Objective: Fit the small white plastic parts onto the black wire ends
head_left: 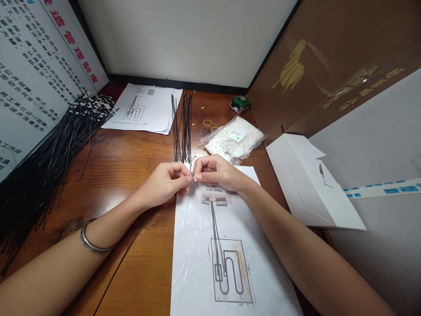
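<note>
White packet (pixel 236 135) and black wires (pixel 187 118) lie beyond left hand (pixel 170 181) and right hand (pixel 217 172), pinching a white piece (pixel 194 177).

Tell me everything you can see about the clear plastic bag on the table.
The clear plastic bag looks thin, shiny and crinkled, with white contents too fine to make out singly. A white label with small print shows on its upper side. It lies flat and slightly askew on the wooden table, between the green tape measure and the right hand. Whether that hand touches its near end is unclear.
</note>
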Demonstrator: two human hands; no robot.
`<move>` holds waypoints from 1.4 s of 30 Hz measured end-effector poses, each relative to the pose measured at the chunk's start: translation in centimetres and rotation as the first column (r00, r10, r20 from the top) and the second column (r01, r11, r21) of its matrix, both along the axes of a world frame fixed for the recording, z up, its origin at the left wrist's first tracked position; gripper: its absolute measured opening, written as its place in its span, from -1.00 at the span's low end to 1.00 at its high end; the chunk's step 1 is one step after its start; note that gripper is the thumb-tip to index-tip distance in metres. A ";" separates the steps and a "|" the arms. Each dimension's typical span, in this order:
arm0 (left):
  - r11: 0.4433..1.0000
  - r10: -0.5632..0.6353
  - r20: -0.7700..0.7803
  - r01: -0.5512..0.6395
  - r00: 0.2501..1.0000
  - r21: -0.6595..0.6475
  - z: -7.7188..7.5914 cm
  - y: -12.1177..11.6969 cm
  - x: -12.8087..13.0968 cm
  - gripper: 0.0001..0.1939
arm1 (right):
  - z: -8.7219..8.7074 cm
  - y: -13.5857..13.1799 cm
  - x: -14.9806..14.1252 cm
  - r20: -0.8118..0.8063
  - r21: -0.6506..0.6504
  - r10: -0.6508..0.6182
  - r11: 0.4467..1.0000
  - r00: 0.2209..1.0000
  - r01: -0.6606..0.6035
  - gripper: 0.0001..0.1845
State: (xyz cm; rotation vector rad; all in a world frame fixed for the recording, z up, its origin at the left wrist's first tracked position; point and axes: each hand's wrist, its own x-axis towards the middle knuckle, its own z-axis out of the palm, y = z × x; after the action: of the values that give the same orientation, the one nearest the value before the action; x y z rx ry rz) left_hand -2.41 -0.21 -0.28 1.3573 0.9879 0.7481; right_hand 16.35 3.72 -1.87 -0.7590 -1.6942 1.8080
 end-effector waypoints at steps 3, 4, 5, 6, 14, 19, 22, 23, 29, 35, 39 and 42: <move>1.000 0.000 0.010 0.000 1.000 -0.012 -0.1 0.0 0.0 -0.83 | 0.0 -0.1 -0.1 -0.007 0.015 -0.021 1.000 1.000 0.021 -0.77; 1.000 -0.001 0.016 0.001 1.000 -0.018 -0.1 0.0 -0.1 -0.82 | 0.0 -0.1 -0.1 -0.007 0.020 -0.026 0.999 1.000 0.026 -0.77; 1.000 -0.003 0.021 0.004 1.000 -0.024 -0.1 0.1 -0.1 -0.82 | 0.0 -0.1 -0.1 -0.006 0.023 -0.031 0.999 1.000 0.031 -0.77; 1.000 -0.005 0.023 0.006 1.000 -0.029 -0.1 0.1 -0.1 -0.83 | 0.0 -0.2 -0.1 -0.004 0.024 -0.033 0.999 0.999 0.033 -0.77; 0.999 0.013 0.026 -0.011 1.000 -0.049 0.3 0.1 0.1 -0.82 | -0.1 0.0 0.0 -0.002 0.028 -0.040 0.999 0.999 0.040 -0.77; 0.998 0.038 0.019 -0.037 0.999 -0.050 0.4 0.0 0.2 -0.84 | -0.3 -0.1 -0.1 -0.005 0.049 -0.074 0.996 0.997 0.075 -0.79; 0.997 0.052 0.016 -0.051 0.999 -0.059 0.3 0.1 0.3 -0.85 | -0.4 -0.2 -0.1 0.017 0.060 -0.101 0.993 0.995 0.100 -0.80; 0.997 0.054 0.016 -0.053 0.998 -0.060 0.3 0.1 0.3 -0.85 | -0.4 -0.1 -0.1 0.019 0.063 -0.101 0.993 0.995 0.099 -0.80; 0.997 0.055 0.052 -0.052 0.997 -0.056 0.1 0.1 0.2 -0.84 | -0.6 0.1 0.2 -0.035 0.051 -0.064 0.996 0.997 0.066 -0.79; 0.999 0.023 0.085 -0.020 0.996 -0.030 0.0 0.2 0.1 -0.84 | -0.6 0.1 0.2 -0.061 0.057 -0.051 0.997 0.997 0.055 -0.79; 1.000 0.017 0.084 -0.015 0.996 -0.021 0.0 0.2 0.1 -0.83 | -0.6 0.1 0.2 -0.065 0.052 -0.054 0.997 0.996 0.057 -0.80; 0.999 0.023 0.069 -0.022 0.997 -0.024 0.1 0.2 0.1 -0.80 | -0.6 0.1 0.2 -0.065 0.045 -0.058 0.997 0.996 0.061 -0.81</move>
State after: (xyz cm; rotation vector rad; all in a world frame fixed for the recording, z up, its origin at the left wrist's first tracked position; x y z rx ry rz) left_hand -2.27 -0.05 -0.18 1.2942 0.9559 0.7932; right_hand 16.55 3.86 -2.48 -0.7166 -1.6498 1.7274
